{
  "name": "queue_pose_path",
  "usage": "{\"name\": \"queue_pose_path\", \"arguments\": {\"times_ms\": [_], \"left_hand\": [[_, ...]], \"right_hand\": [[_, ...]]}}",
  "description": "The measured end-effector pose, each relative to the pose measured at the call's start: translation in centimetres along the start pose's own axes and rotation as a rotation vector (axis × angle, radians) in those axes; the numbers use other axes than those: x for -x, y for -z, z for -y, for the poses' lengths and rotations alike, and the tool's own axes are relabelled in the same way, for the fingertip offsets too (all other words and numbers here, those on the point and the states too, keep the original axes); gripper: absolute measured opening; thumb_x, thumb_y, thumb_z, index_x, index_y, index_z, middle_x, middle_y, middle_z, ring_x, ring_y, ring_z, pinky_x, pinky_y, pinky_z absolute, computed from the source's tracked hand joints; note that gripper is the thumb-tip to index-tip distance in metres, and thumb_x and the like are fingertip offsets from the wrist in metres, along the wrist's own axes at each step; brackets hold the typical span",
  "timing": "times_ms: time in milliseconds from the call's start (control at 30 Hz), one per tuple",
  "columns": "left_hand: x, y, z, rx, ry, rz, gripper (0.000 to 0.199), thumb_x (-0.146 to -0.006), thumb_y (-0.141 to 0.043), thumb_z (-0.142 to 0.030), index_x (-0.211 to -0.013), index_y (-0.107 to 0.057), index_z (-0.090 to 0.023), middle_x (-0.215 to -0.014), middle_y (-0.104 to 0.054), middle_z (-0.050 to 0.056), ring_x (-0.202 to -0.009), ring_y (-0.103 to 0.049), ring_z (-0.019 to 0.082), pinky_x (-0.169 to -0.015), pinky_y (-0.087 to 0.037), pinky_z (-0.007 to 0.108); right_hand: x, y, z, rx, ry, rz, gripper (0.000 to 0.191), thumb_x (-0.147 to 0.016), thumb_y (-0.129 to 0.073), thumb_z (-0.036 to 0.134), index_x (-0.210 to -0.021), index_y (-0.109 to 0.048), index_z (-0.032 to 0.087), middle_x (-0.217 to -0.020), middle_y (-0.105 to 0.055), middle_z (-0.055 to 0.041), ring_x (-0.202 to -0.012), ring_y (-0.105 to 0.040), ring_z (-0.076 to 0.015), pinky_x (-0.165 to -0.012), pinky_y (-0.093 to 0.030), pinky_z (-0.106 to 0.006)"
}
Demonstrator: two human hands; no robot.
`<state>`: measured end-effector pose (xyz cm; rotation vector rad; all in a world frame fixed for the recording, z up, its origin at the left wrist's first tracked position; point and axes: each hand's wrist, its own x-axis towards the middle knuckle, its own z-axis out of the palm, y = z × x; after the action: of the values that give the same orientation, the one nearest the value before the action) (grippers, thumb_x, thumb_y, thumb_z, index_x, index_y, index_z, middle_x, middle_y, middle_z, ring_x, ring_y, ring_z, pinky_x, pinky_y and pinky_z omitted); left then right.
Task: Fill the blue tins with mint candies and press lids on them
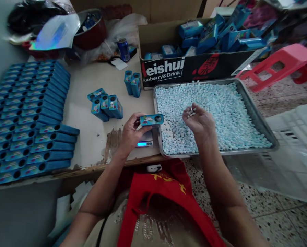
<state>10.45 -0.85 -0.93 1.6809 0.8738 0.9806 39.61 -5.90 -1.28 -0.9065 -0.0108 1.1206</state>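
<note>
My left hand [133, 132] grips a small blue box [151, 119] with a dark round opening on its upper face, held above a scale [145, 140] with a lit blue display. My right hand [200, 120] is palm up with curled fingers, holding several pale candies [191, 112]. It is over a metal tray [273, 145] spread with light blue and white candies [220, 103]. Several blue boxes [107, 105] stand on the table left of the scale, and two more [132, 83] stand farther back.
Rows of blue boxes [27, 120] cover the table's left side. Behind the tray is a black carton [166, 70] of blue boxes. A blue can [123, 50] and red pot [93, 32] stand at the back. A red stool [284, 63] is at right.
</note>
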Motion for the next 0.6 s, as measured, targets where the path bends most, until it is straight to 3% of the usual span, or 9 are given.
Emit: {"name": "queue_pose_path", "arguments": {"times_ms": [100,200,333,400,500,600], "left_hand": [[1.6,2.6,0.7,-0.026,0.069,-0.046,0.042,-0.087,-0.092,-0.036,-0.122,-0.069,-0.027,-0.114,-0.079,0.001,-0.102,-0.079,0.02,-0.093,-0.065,0.032],[2.4,3.5,1.7,-0.041,0.099,-0.052,0.043,-0.087,-0.092,-0.036,-0.122,-0.069,-0.027,-0.112,-0.08,0.001,-0.102,-0.079,0.02,-0.095,-0.066,0.033],[2.6,3.3,2.8,-0.048,0.1,-0.046,0.041,-0.087,-0.092,-0.034,-0.121,-0.07,-0.026,-0.113,-0.081,0.002,-0.102,-0.08,0.02,-0.095,-0.066,0.033],[2.6,3.4,3.0,-0.054,0.086,-0.054,0.049,-0.087,-0.094,-0.036,-0.128,-0.069,-0.026,-0.124,-0.08,0.005,-0.113,-0.079,0.022,-0.102,-0.065,0.036],[3.2,4.7,3.0,-0.111,0.052,-0.081,0.066,-0.086,-0.096,-0.038,-0.143,-0.065,-0.027,-0.138,-0.077,0.01,-0.133,-0.074,0.026,-0.115,-0.06,0.044],[4.4,6.9,2.7,-0.149,0.061,-0.127,0.067,-0.085,-0.095,-0.037,-0.145,-0.065,-0.028,-0.133,-0.078,0.01,-0.13,-0.075,0.027,-0.115,-0.06,0.048]], "right_hand": [[0.2,2.1,-0.7,0.265,-0.088,0.038,0.026,-0.078,-0.085,0.013,-0.085,-0.064,0.026,-0.076,-0.069,-0.0005,-0.064,-0.064,-0.0154,-0.051,-0.058,-0.025],[1.0,3.1,-0.3,0.475,-0.148,0.1,0.03,-0.072,-0.088,0.008,-0.088,-0.069,0.025,-0.078,-0.075,-0.0034,-0.061,-0.065,-0.0147,-0.046,-0.054,-0.022],[2.2,2.4,0.5,0.801,-0.226,0.241,0.024,-0.079,-0.096,0.022,-0.08,-0.071,0.022,-0.069,-0.074,-0.0035,-0.043,-0.048,-0.0086,-0.035,-0.032,-0.019],[2.5,1.6,0.8,0.945,-0.252,0.33,0.03,-0.08,-0.099,0.032,-0.076,-0.071,0.021,-0.059,-0.067,-0.0012,-0.039,-0.039,-0.0058,-0.034,-0.023,-0.019],[2.3,0.7,1.0,0.887,-0.235,0.335,0.029,-0.081,-0.099,0.032,-0.077,-0.072,0.021,-0.056,-0.061,0.0012,-0.042,-0.04,-0.006,-0.035,-0.026,-0.018],[2.0,0.1,0.9,0.679,-0.211,0.206,0.024,-0.084,-0.094,0.02,-0.08,-0.07,0.023,-0.063,-0.064,0.0001,-0.05,-0.05,-0.0088,-0.038,-0.038,-0.017]]}}
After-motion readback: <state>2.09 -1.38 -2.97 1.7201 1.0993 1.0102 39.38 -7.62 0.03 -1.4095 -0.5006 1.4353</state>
